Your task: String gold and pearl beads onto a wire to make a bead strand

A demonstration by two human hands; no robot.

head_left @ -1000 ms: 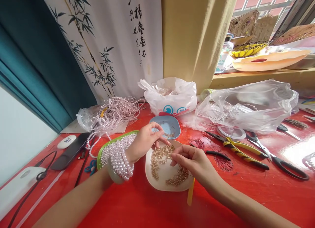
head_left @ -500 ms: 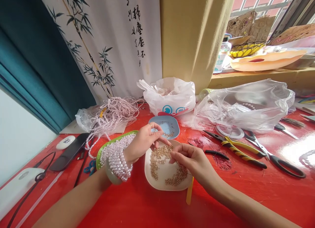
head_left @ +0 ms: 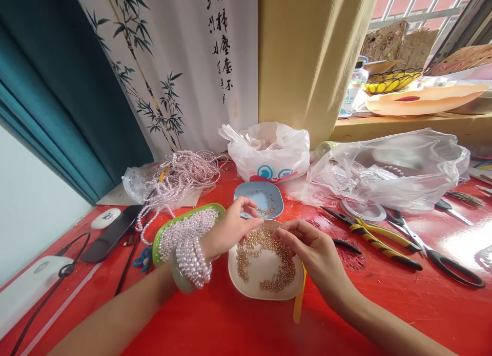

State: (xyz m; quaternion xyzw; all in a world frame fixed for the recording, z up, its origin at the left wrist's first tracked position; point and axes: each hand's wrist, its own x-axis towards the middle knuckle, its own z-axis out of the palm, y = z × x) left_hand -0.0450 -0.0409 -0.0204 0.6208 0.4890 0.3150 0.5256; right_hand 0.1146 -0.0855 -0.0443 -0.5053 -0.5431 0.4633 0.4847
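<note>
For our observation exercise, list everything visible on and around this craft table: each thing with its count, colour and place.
Beige dish: one, centre front, under both hands.
Gold beads: many, in the beige dish.
Blue dish: one, behind the beige dish, few small bits inside.
Green tray: one, left of the dishes.
Pearl strands: pale pink heap, back left.
White bag: one, back centre.
Clear bag: one, back right.
Pliers: yellow-black handles, right.
Scissors: black, far right.
Phone: black, left.
Red table: beneath everything.
Left hand: pearl strands wound round the wrist, fingertips pinched over the beads.
Right hand: fingertips pinched over the beads.
</note>
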